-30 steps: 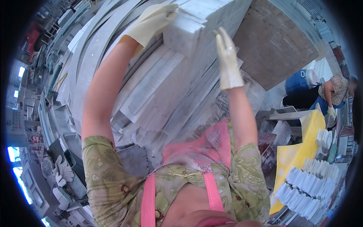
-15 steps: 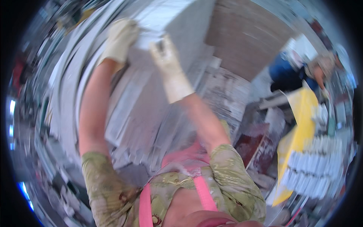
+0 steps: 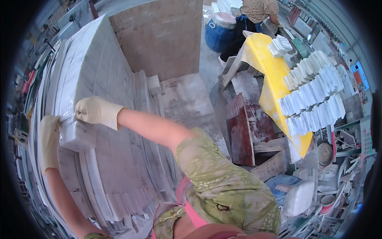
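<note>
Both my hands wear cream gloves and are at the near end of a stack of white-grey marble slabs (image 3: 68,133) standing on edge. My right hand (image 3: 96,112) is closed, its fingers curled down against the top of the end slabs. What it grips, if anything, is hidden. My left hand (image 3: 49,139) is at the left side of the same end, its fingers bent in toward the stone. Its grip is also hidden. The top of the slabs near my hands looks glossy.
A brown board (image 3: 159,40) stands upright behind the slabs. To the right, a yellow sheet (image 3: 270,75) carries rows of white stone pieces (image 3: 310,99). Wooden crates (image 3: 240,131) stand below it. At the far right a person (image 3: 258,12) works near a blue barrel (image 3: 220,34).
My view has swung to the right, and the blur has cleared. Both hands now appear lower and farther left, at the near end of the slabs. My right hand has closed.
</note>
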`<state>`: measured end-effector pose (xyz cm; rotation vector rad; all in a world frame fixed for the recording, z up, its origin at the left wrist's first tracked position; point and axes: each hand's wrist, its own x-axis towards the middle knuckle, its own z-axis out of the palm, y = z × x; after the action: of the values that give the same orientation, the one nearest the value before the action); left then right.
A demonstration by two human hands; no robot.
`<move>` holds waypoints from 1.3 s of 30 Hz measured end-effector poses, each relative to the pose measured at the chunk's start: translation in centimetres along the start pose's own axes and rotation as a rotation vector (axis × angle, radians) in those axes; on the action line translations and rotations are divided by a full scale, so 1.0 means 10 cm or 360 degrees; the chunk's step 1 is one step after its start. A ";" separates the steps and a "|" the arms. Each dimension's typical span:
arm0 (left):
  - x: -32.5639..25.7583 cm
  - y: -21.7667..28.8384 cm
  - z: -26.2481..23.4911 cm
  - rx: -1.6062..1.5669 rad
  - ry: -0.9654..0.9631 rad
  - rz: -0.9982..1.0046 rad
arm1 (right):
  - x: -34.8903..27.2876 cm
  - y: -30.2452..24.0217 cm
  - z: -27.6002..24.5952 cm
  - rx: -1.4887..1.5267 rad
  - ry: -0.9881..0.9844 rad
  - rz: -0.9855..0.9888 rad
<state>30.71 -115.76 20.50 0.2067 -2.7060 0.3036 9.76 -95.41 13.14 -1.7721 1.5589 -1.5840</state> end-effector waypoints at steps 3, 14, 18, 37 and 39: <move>-0.01 0.00 -0.01 -0.0037 0.0019 -0.0046 | -0.01 0.02 -0.01 0.0057 0.0079 -0.0114; 0.01 0.24 -0.12 0.0124 -0.0030 -0.0226 | 0.04 0.07 -0.10 0.0304 -0.0088 -0.0085; 0.04 0.32 -0.18 0.0265 -0.0130 -0.0178 | 0.07 0.10 -0.10 0.0311 -0.0019 -0.0251; 0.05 0.37 -0.17 0.0228 -0.0061 -0.0161 | 0.32 0.21 0.21 -0.0299 0.0251 -0.0487; 0.07 0.45 -0.18 0.0223 0.0035 -0.0105 | 0.35 0.19 0.20 -0.0264 0.0324 -0.0497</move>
<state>29.93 -111.09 21.53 0.3300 -2.6512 0.4733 9.79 -99.85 12.77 -2.0843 1.6047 -1.8775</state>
